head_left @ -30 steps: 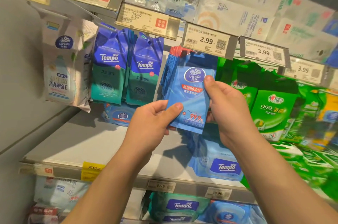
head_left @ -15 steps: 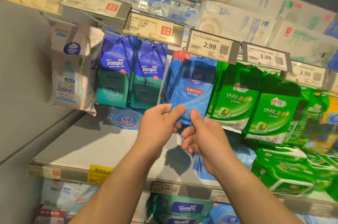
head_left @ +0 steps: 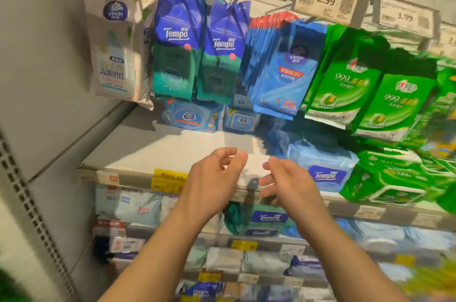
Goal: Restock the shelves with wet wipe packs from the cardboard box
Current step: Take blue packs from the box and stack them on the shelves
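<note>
Both hands, the left hand (head_left: 217, 173) and right hand (head_left: 288, 180), hung loosely curled and empty at frame centre, below the blue Vinda packs (head_left: 283, 67) hanging on their peg, likely freed to fetch more.

Grey shelf (head_left: 138, 153): blue lidded wipe tubs (head_left: 191, 116) at back, Tempo pack (head_left: 325, 168) and green packs (head_left: 387, 178) at right.
</note>
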Demonstrator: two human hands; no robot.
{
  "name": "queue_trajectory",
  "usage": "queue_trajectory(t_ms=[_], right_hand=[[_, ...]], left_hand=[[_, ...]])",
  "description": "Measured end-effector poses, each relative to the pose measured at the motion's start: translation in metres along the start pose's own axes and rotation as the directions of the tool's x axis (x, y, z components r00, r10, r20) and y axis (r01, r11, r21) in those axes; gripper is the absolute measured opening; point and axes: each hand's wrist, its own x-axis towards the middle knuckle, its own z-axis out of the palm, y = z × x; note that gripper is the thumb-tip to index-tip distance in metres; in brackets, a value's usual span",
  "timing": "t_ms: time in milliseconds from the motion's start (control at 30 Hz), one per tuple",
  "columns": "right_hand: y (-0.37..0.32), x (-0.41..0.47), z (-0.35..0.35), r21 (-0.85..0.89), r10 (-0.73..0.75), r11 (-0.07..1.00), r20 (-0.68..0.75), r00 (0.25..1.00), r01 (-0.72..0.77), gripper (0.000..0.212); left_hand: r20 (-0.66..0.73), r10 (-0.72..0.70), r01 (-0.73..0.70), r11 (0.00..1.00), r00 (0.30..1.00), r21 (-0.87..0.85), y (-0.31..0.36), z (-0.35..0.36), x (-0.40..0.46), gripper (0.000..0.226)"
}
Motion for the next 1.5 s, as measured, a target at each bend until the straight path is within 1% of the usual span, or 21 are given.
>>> queue_trajectory(t_ms=[67,133,200,233,267,300,333,367,400,467,567,633,733,800,933,1100,1200,1267,1300,1400,1500], right_hand=[[0.013,-0.018,0.001,-0.284,-0.124,0.951,0.015,0.992,0.123,0.039],[0.023,-0.035,0.002,-0.499,-0.224,0.830,0.109,0.968,0.248,0.038],[0.041,-0.044,0.003,-0.549,-0.257,0.772,0.193,0.947,0.321,0.046],[0.051,-0.047,0.004,-0.566,-0.236,0.759,0.222,0.946,0.322,0.061],[0.060,-0.050,0.005,-0.592,-0.201,0.743,0.248,0.948,0.313,0.079],[0.070,-0.053,0.005,-0.610,-0.158,0.737,0.263,0.952,0.291,0.095],[0.075,-0.059,0.005,-0.614,-0.131,0.737,0.280,0.951,0.282,0.103],[0.079,-0.065,0.004,-0.599,-0.121,0.745,0.311,0.943,0.294,0.102],[0.080,-0.074,0.002,-0.581,-0.131,0.748,0.344,0.930,0.320,0.093],[0.082,-0.096,-0.005,-0.546,-0.154,0.761,0.372,0.915,0.350,0.081],[0.093,-0.133,-0.017,-0.500,-0.092,0.811,0.405,0.910,0.304,0.073],[0.102,-0.156,-0.019,-0.451,-0.062,0.846,0.447,0.892,0.285,0.074],[0.112,-0.187,-0.007,-0.421,-0.087,0.845,0.499,0.862,0.329,0.076],[0.113,-0.210,0.005,-0.395,-0.060,0.850,0.584,0.810,0.348,0.070],[0.100,-0.250,0.035,-0.315,-0.109,0.827,0.722,0.683,0.465,0.064],[0.079,-0.298,0.080,-0.268,-0.107,0.811,0.806,0.582,0.520,0.066],[0.071,-0.327,0.114,-0.222,-0.129,0.795,0.847,0.515,0.565,0.086],[0.067,-0.347,0.137,-0.211,-0.132,0.765,0.873,0.469,0.609,0.081],[0.063,-0.358,0.150,-0.195,-0.147,0.751,0.882,0.447,0.631,0.078],[0.046,-0.393,0.191,-0.153,-0.175,0.703,0.909,0.377,0.695,0.077],[0.027,-0.433,0.240,-0.128,-0.183,0.698,0.919,0.349,0.705,0.068]], left_hand=[[0.047,0.090,-0.098,0.972,0.995,0.215,-0.012,-0.002,-0.015,0.064],[0.102,0.116,-0.145,0.927,0.988,0.346,-0.025,-0.003,-0.032,0.079],[0.182,0.177,-0.249,0.802,0.967,0.543,-0.038,-0.003,-0.050,0.067],[0.214,0.188,-0.282,0.739,0.958,0.612,-0.044,-0.002,-0.060,0.053],[0.222,0.167,-0.273,0.718,0.961,0.640,-0.045,-0.002,-0.072,0.045],[0.215,0.089,-0.210,0.731,0.973,0.649,-0.046,-0.002,-0.083,0.048],[0.191,0.005,-0.130,0.750,0.982,0.648,-0.047,-0.002,-0.094,0.060],[0.176,-0.078,-0.056,0.759,0.981,0.648,-0.045,-0.002,-0.106,0.070],[0.155,-0.117,-0.008,0.774,0.981,0.634,-0.044,0.001,-0.118,0.073],[0.097,-0.137,0.052,0.800,0.986,0.597,-0.043,0.004,-0.147,0.082],[0.064,-0.216,0.122,0.745,0.974,0.655,-0.051,0.001,-0.194,0.091],[0.020,-0.278,0.193,0.714,0.960,0.673,-0.057,-0.007,-0.227,0.095],[-0.071,-0.417,0.364,0.682,0.906,0.634,-0.057,-0.024,-0.280,0.093],[-0.135,-0.467,0.444,0.654,0.874,0.613,-0.054,-0.040,-0.315,0.088],[-0.301,-0.433,0.524,0.632,0.850,0.571,-0.052,-0.080,-0.368,0.091],[-0.455,-0.424,0.616,0.633,0.783,0.469,-0.066,-0.126,-0.422,0.096],[-0.514,-0.476,0.686,0.625,0.714,0.373,-0.085,-0.155,-0.456,0.105],[-0.547,-0.528,0.736,0.617,0.650,0.279,-0.098,-0.178,-0.480,0.107],[-0.553,-0.557,0.755,0.617,0.620,0.225,-0.104,-0.191,-0.493,0.102],[-0.566,-0.585,0.769,0.623,0.581,0.145,-0.127,-0.232,-0.530,0.076],[-0.600,-0.625,0.765,0.644,0.499,-0.034,-0.154,-0.279,-0.569,0.103]])
